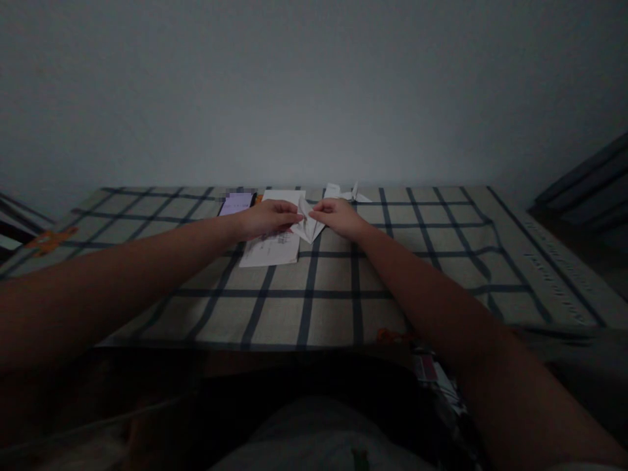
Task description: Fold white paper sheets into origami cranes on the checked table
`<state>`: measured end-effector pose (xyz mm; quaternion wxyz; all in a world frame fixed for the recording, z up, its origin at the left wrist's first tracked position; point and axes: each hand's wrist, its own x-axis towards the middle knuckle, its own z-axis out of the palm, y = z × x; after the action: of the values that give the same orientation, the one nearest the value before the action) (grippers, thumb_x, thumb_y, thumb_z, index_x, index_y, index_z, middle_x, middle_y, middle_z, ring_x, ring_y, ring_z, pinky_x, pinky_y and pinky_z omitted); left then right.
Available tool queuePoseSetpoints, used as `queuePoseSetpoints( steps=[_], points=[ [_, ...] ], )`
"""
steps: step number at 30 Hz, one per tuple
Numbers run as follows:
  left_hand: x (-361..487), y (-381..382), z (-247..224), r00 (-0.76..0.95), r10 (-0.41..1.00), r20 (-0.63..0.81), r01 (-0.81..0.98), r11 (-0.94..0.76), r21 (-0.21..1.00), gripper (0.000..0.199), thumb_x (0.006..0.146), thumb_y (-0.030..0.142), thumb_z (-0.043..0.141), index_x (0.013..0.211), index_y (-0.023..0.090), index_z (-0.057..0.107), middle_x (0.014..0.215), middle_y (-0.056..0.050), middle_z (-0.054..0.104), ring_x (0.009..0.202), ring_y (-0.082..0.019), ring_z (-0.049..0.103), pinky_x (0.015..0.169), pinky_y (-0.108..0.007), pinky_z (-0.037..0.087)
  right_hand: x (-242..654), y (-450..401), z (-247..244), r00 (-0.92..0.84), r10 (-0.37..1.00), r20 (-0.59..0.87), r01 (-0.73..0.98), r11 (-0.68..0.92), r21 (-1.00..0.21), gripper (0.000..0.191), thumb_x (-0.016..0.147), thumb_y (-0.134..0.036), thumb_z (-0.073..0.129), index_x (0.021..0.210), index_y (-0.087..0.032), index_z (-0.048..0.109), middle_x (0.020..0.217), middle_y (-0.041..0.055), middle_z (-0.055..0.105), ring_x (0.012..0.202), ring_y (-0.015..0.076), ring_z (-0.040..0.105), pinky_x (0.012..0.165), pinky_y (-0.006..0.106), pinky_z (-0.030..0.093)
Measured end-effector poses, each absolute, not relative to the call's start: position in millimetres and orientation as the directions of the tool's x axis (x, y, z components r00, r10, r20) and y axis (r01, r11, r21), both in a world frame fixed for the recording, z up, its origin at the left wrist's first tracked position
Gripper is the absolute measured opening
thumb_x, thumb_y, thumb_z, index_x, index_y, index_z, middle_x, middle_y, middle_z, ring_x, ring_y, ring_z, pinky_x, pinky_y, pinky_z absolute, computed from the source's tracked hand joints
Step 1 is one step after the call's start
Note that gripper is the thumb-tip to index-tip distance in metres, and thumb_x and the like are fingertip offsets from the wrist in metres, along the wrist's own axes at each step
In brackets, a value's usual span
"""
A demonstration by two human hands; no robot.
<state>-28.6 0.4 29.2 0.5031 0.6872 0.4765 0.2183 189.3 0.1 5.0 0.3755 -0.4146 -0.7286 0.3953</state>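
A folded piece of white paper (309, 227) is held between my two hands above the checked tablecloth. My left hand (271, 218) pinches its left side, over a white sheet or booklet (269, 253) with dark print. On the right side of the folded paper, my right hand (339, 217) has its fingers closed on the edge. Pointed flaps of the paper show between the fingertips. Behind my right hand lie folded white paper pieces (360, 195), one with a raised point.
A phone (236, 203) with a lit purple screen lies left of the booklet. The checked tablecloth (328, 320) covers the table, which meets a plain wall at the back. Something orange (52, 241) is at the left edge, another orange thing (392, 336) at the front edge.
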Motion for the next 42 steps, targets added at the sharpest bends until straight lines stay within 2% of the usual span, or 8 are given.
queuePoseSetpoints(
  steps=[5,9,15,20,26,35,42],
  points=[
    [-27,-5,31,0.392,0.896,-0.208,0.432,0.020,0.902,0.018,0.077,0.034,0.076,0.078,0.019,0.067,0.065,-0.001,0.059,0.052,-0.009,0.047,0.047,-0.023,0.031,190,-1,4,-0.386,0.898,0.209,0.306,0.338,-0.890,0.018,0.080,-0.032,0.064,0.074,-0.015,0.062,0.073,0.0015,0.059,0.068,0.0140,0.052,0.067,0.028,0.040],
    [-28,-3,29,0.412,0.888,-0.205,0.424,0.013,0.906,0.018,0.078,0.036,0.076,0.080,0.019,0.068,0.063,0.000,0.058,0.049,-0.009,0.044,0.045,-0.024,0.028,191,3,1,-0.389,0.896,0.216,0.310,0.348,-0.885,0.018,0.080,-0.033,0.064,0.076,-0.015,0.063,0.076,0.0027,0.062,0.071,0.0147,0.054,0.068,0.028,0.042],
    [-24,-1,28,0.430,0.888,-0.164,0.350,0.003,0.937,0.018,0.076,0.034,0.076,0.077,0.018,0.068,0.065,-0.001,0.059,0.054,-0.009,0.049,0.050,-0.023,0.034,191,8,-4,-0.375,0.900,0.221,0.280,0.337,-0.899,0.018,0.080,-0.033,0.064,0.079,-0.016,0.064,0.077,0.0031,0.063,0.071,0.0146,0.054,0.067,0.028,0.042],
    [-25,5,20,0.398,0.899,-0.181,0.357,0.031,0.934,0.020,0.075,0.037,0.078,0.081,0.020,0.069,0.066,-0.002,0.061,0.053,-0.010,0.050,0.046,-0.022,0.033,192,5,1,-0.375,0.900,0.222,0.294,0.343,-0.892,0.016,0.080,-0.030,0.063,0.077,-0.015,0.064,0.077,0.0031,0.063,0.071,0.0144,0.054,0.067,0.028,0.042],
    [-25,11,12,0.412,0.894,-0.177,0.283,0.059,0.957,0.022,0.073,0.033,0.081,0.084,0.018,0.070,0.077,-0.003,0.066,0.059,-0.009,0.055,0.053,-0.020,0.042,192,5,2,-0.359,0.908,0.216,0.294,0.330,-0.897,0.014,0.080,-0.030,0.063,0.078,-0.016,0.063,0.077,0.0025,0.063,0.072,0.0146,0.054,0.067,0.027,0.042],
    [-22,7,17,0.395,0.895,-0.210,0.256,0.112,0.960,0.020,0.072,0.029,0.082,0.083,0.016,0.070,0.076,-0.002,0.066,0.058,-0.007,0.056,0.051,-0.018,0.042,192,10,-3,-0.370,0.903,0.220,0.300,0.341,-0.891,0.016,0.080,-0.032,0.063,0.077,-0.016,0.063,0.077,0.0024,0.063,0.072,0.0146,0.054,0.068,0.027,0.042],
    [-27,15,13,0.409,0.882,-0.235,0.237,0.146,0.961,0.024,0.069,0.031,0.085,0.083,0.017,0.071,0.077,-0.001,0.066,0.063,-0.007,0.059,0.056,-0.015,0.047,192,9,-3,-0.387,0.890,0.240,0.277,0.361,-0.891,0.016,0.082,-0.032,0.063,0.079,-0.016,0.062,0.079,0.0029,0.063,0.072,0.0146,0.054,0.068,0.028,0.042]
  ],
)
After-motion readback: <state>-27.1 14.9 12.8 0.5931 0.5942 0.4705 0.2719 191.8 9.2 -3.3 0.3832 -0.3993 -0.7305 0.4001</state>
